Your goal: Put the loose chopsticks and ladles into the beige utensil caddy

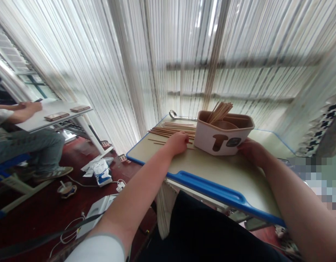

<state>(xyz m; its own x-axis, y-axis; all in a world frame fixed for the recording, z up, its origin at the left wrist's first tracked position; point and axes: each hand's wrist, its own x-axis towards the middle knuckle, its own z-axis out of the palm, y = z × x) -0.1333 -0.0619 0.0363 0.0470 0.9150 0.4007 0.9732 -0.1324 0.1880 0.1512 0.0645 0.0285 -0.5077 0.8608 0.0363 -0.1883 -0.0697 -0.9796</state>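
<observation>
On the desk [154, 154], several thin brown chopsticks [164, 131] lie side by side, with paler sticks behind them. My left hand [179, 142] rests low over the near chopsticks, its fingers curled in a pinch. A stick runs through or under these fingers; the exact contact is hidden. To its right stands a white and brown utensil box [207, 140] with cut-out shapes in its front. A bundle of sticks [221, 111] leans upright inside it. My right hand [251, 151] grips the box at its lower right side, fingertips partly hidden.
A slotted metal ladle [175, 115] lies at the desk's back edge, by a striped curtain [146, 54]. Blue trim [211, 189] edges the desk. Left, another person's hands [30, 107] rest at a white table [50, 109]. Cables and bags [101, 173] lie on the floor.
</observation>
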